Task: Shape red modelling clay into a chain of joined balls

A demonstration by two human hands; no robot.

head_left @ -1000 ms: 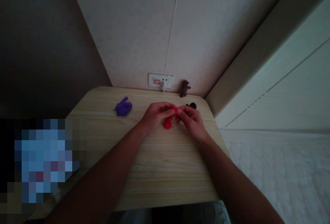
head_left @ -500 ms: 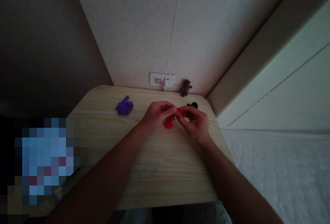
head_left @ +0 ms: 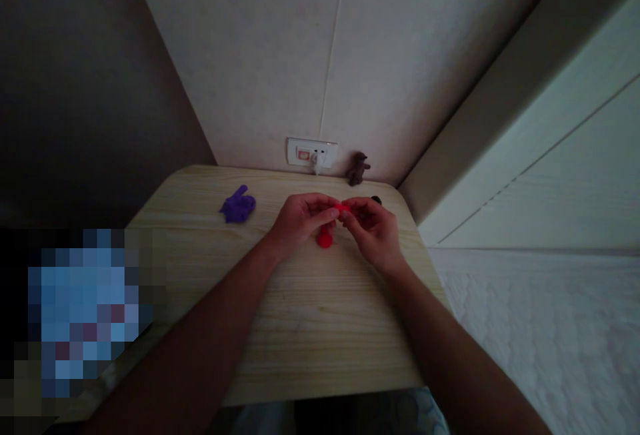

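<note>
My left hand (head_left: 300,219) and my right hand (head_left: 373,229) meet over the far middle of a light wooden table (head_left: 300,315). Both pinch a small piece of red clay (head_left: 342,207) between their fingertips. A bigger lump of red clay (head_left: 325,239) lies on the table just below the hands. A purple clay shape (head_left: 237,206) lies on the table to the left of my left hand. A dark clay lump (head_left: 376,200) peeks out behind my right hand.
A small brown figure (head_left: 357,169) stands at the table's back edge by the wall. A wall socket (head_left: 311,153) with a plug sits beside it. A white quilted bed (head_left: 540,335) lies right of the table. A blurred blue patch (head_left: 83,308) is at lower left.
The hands have stayed together on the red piece, shifting slightly and working it between the fingertips. The view has moved a little.
</note>
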